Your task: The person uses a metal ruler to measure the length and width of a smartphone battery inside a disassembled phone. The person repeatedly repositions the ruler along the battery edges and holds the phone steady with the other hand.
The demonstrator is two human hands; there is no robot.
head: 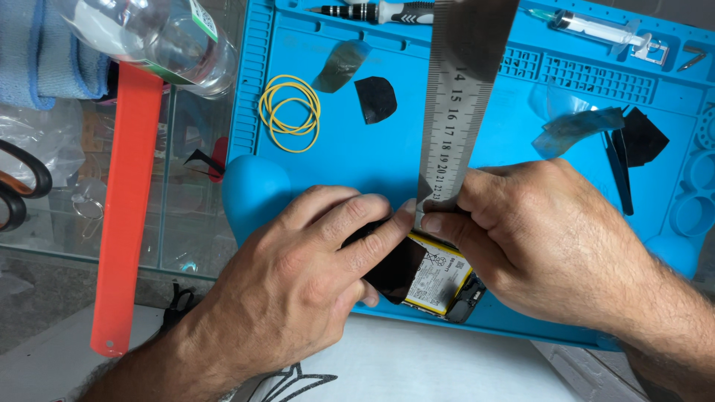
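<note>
Two hands meet low on the blue work mat (477,126), over an opened phone (436,279) whose white-labelled battery shows between them. The left hand (298,275) lies across the phone's dark left part, fingers curled down and the forefinger stretched to the foot of a steel ruler (458,97). The right hand (536,238) pinches that lower end of the ruler between thumb and fingers; the ruler stands steeply from the phone toward the camera and hides the strip of mat behind it.

Beyond the left hand lie yellow rubber bands (290,113), a grey film scrap (340,65) and a black scrap (375,98). Beyond the right hand lie a bluish film piece (577,128) and black pieces (640,138). At the mat's far edge rest a screwdriver (380,11) and a syringe (599,30). Left of the mat, on glass, stand an orange bar (126,208), a clear plastic bottle (149,37) and scissors (18,190).
</note>
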